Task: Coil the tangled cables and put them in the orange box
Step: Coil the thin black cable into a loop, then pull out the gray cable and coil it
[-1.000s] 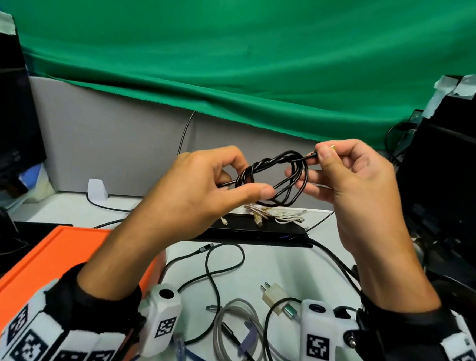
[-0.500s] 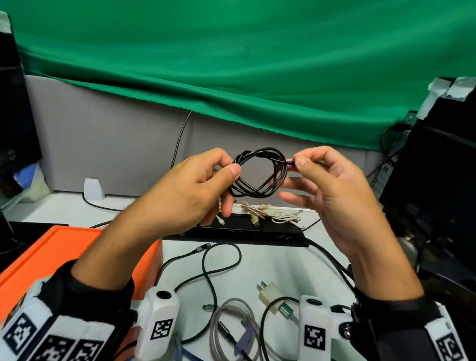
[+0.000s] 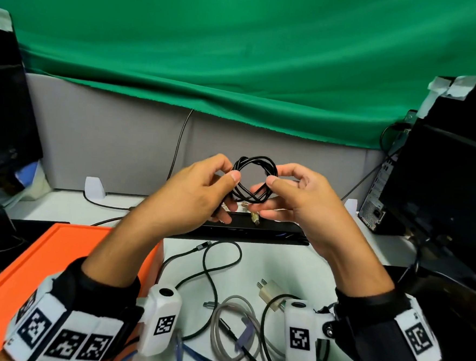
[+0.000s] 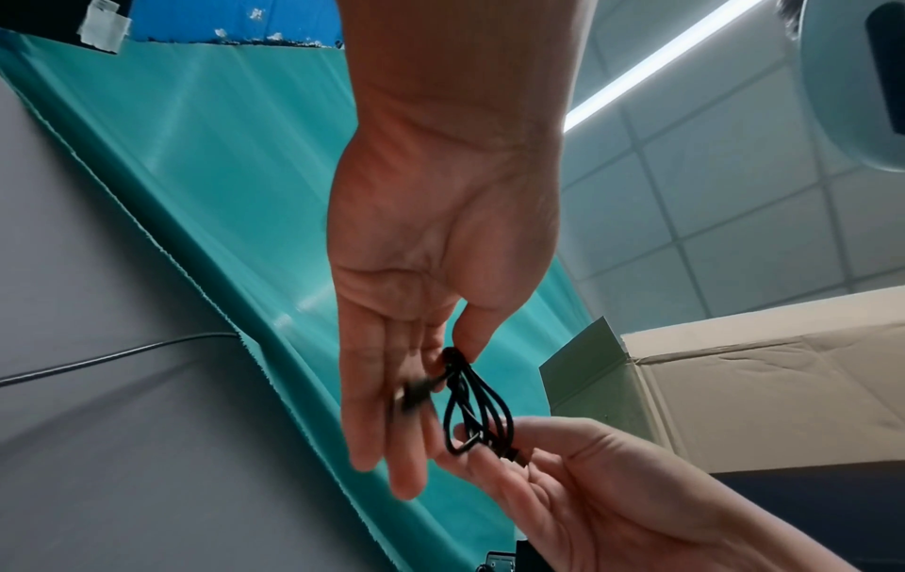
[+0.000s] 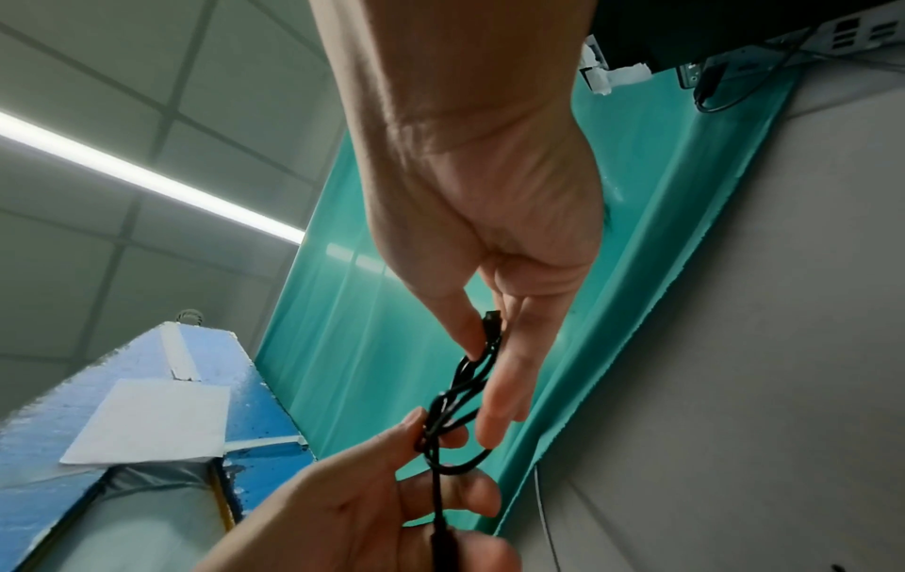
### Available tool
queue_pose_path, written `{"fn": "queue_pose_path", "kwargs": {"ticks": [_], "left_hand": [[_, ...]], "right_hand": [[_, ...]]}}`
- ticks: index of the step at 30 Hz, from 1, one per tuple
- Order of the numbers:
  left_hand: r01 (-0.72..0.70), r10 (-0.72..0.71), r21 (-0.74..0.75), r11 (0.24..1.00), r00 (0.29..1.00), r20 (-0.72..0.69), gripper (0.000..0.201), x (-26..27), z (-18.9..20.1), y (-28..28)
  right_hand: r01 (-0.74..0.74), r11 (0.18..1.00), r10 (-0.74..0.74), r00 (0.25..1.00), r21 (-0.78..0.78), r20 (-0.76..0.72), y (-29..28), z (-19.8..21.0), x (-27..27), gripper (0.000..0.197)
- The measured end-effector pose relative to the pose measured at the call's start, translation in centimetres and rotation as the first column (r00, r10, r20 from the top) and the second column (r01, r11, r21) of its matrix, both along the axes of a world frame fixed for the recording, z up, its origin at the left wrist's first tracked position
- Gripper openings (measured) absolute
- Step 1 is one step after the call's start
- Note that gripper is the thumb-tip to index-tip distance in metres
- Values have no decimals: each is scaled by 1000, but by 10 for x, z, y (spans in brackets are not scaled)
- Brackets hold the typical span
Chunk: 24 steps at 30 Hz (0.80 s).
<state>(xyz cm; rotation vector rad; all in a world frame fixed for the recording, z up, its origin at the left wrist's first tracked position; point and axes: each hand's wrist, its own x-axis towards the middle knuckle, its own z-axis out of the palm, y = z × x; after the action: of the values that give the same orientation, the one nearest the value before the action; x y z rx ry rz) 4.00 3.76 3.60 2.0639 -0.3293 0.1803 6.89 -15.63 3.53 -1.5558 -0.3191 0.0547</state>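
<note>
A small black cable coil [image 3: 255,159] hangs in the air over the back of the desk, held as a round ring between both hands. My left hand [image 3: 230,170] pinches its left side between thumb and fingers, and my right hand [image 3: 277,175] pinches its right side. The left wrist view shows the coil [image 4: 455,387] nipped under the left thumb, one plug end lying across the fingers. In the right wrist view the coil [image 5: 465,377] runs from the right thumb down to the left hand. The orange box [image 3: 42,257] sits at the lower left, under my left forearm.
Loose cables lie on the white desk below my wrists: a black one [image 3: 210,271], a grey loop [image 3: 230,320], a blue one [image 3: 190,357] and a white plug [image 3: 271,291]. A black bar [image 3: 283,235] carrying a pale cable bundle [image 3: 254,215] lies beneath the hands. Dark monitors flank both sides.
Both hands have come closer together and lower. The coil has turned from a stretched twist into a round ring, and the right hand has shifted from the plug end to the coil's side.
</note>
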Motion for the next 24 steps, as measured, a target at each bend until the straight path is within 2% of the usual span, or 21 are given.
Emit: {"fn": "queue_pose_path", "kwargs": {"ticks": [5, 8, 12, 14, 16, 24], "left_hand": [[-23, 23, 139, 990, 1000, 4, 29, -5, 3, 5], [-4, 2, 193, 981, 1000, 6, 31, -11, 9, 11], [143, -124, 344, 928, 989, -76, 29, -21, 14, 9], [207, -167, 393, 896, 977, -134, 31, -25, 14, 7], [226, -180, 418, 880, 973, -147, 30, -27, 14, 5], [221, -176, 462, 859, 975, -139, 27, -27, 12, 1]], "right_hand": [[65, 997, -67, 997, -48, -40, -20, -9, 15, 15], [117, 979, -138, 983, -165, -124, -44, -27, 35, 10], [36, 916, -166, 941, -400, -296, -74, -60, 60, 16], [-3, 896, -183, 909, -445, -374, -82, -72, 68, 14], [-8, 881, -220, 879, -474, -423, -85, -82, 76, 20], [29, 831, -313, 849, -556, -425, -76, -102, 96, 32]]}}
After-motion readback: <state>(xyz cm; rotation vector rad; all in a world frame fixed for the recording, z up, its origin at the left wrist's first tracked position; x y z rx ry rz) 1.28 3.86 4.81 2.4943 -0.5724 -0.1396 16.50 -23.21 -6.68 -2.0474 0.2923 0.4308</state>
